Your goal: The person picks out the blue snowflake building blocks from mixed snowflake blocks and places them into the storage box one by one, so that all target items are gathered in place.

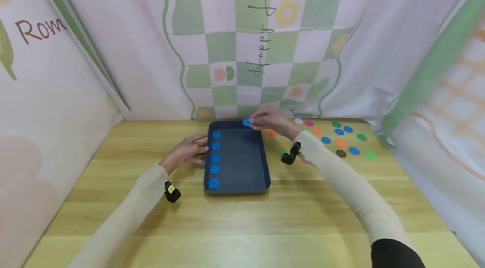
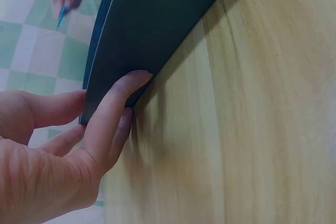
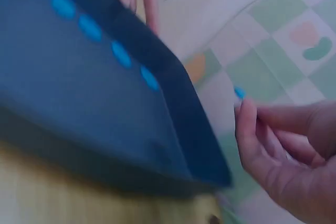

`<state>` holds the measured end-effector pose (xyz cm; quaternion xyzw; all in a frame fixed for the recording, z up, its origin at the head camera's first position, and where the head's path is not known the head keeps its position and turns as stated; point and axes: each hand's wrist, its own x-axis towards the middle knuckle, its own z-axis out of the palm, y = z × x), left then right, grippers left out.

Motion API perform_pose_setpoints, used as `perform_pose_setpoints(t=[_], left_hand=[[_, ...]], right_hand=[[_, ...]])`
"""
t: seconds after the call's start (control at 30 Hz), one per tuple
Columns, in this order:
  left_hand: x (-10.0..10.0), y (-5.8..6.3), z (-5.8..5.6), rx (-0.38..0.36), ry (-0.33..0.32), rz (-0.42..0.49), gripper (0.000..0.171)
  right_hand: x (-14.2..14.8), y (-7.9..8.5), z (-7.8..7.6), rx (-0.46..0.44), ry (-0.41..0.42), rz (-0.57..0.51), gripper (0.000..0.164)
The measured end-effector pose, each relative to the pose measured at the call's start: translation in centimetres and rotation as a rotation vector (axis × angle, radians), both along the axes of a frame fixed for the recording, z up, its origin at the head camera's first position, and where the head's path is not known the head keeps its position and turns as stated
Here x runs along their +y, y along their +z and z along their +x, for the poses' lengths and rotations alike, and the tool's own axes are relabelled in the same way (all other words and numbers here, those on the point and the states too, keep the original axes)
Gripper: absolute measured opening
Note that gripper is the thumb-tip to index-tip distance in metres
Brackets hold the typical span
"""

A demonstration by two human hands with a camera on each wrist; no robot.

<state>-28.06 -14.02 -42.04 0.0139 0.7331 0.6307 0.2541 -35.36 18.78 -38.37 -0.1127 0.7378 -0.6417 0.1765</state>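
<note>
Disc (image 1: 247,122) looks light, stiff, best held by its rim; right grip (image 1: 270,120) pinches it, left grip (image 1: 185,152), unclenched, touches tray (image 1: 242,162).

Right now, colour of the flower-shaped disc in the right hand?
Blue disc, clearest in the head view.

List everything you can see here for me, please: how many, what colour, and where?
Table: one, light wood, across the foreground
Tray: one, dark blue-grey, mid-table
Set-out flower discs: five, blue, in a row along the tray's left side
Held flower disc: one, blue, near the tray's far right corner
Loose flower discs: over a dozen, blue, green, orange, pink, white, brown, right of the tray, some partly hidden
Printed cloth: panel count unclear, mostly white and green, behind and beside the table
Wrist cameras: two, black, one per wrist
Sleeves: two, mostly cream, on both arms
Left hand: one, bare, touching the tray's left side
Right hand: one, bare, pinching the held disc
</note>
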Motion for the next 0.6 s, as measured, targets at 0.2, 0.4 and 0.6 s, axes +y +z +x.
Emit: perform_pose_setpoints(t=[0.2,0.4,0.6], left_hand=[[0.1,0.1,0.0,-0.013,0.016,0.0,0.068],[0.2,0.2,-0.2,-0.012,0.031,-0.011,0.067],[0.0,0.3,-0.1,-0.008,0.023,-0.007,0.067]], right_hand=[[-5.0,-1.2,-0.9,-0.059,-0.015,0.059,0.028],[-8.1,-2.7,-1.3,0.017,-0.037,0.184,0.017],[-8.8,-3.7,-1.2,0.018,-0.029,0.213,0.015]])
